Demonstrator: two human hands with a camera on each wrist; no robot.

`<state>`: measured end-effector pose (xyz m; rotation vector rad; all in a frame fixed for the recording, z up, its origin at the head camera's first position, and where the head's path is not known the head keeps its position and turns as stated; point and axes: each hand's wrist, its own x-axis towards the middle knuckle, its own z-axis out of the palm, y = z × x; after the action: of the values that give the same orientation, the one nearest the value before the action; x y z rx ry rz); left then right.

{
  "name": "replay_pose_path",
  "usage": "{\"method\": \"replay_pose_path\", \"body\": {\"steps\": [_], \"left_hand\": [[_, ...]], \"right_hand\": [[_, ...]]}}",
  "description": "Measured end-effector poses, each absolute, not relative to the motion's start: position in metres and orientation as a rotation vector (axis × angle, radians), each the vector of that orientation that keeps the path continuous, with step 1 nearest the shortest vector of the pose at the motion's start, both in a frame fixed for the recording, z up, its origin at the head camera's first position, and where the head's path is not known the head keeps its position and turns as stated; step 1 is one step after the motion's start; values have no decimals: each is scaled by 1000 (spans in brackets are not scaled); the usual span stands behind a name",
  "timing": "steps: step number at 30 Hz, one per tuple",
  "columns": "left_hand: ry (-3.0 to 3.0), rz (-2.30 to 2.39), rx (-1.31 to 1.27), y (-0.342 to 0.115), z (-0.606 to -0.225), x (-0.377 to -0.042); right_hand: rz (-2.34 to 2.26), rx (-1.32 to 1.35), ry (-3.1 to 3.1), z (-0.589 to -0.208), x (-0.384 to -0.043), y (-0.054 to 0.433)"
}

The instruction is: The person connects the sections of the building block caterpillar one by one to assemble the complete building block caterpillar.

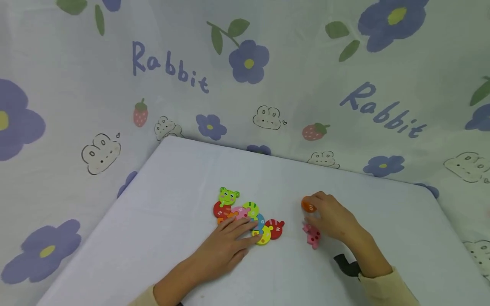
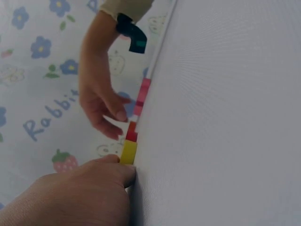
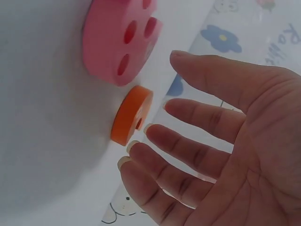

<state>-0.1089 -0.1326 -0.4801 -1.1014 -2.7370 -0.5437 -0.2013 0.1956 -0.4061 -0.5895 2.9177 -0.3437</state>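
Note:
A caterpillar puzzle of joined, numbered pieces lies on the white table, with a smiling green head piece [image 1: 229,197] at its far end. My left hand [image 1: 223,250] rests over its middle with fingers spread, hiding parts of several pieces. Beyond those fingertips show a yellow piece [image 1: 264,237] and a red piece marked 8 [image 1: 274,230]. To the right, my right hand [image 1: 334,217] reaches over a round orange piece marked 10 [image 1: 307,204]. In the right wrist view its fingers are loosely bent, fingertips close beside the orange piece [image 3: 128,115]. A pink dotted piece [image 1: 313,236] lies nearer me.
The white table [image 1: 183,178] meets a printed curtain [image 1: 298,76] with flowers and rabbits at its back and left edges. A curved black part [image 1: 346,265] sits at my right wrist, above the table.

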Motion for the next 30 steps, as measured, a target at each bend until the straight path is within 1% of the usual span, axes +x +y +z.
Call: {"method": "replay_pose_path", "body": {"steps": [7, 14, 21, 30], "left_hand": [[-2729, -561, -1099, -131, -483, -110], [-2733, -560, -1104, -130, -485, -112], [-2711, -584, -1111, -131, -484, -112], [-2727, -564, -1104, -132, -484, -112]], "right_hand": [[-355, -604, 2873, -415, -200, 204], [-375, -617, 2831, -421, -179, 211], [-235, -660, 2856, -420, -156, 216], [-241, -751, 2950, -427, -148, 217]]}}
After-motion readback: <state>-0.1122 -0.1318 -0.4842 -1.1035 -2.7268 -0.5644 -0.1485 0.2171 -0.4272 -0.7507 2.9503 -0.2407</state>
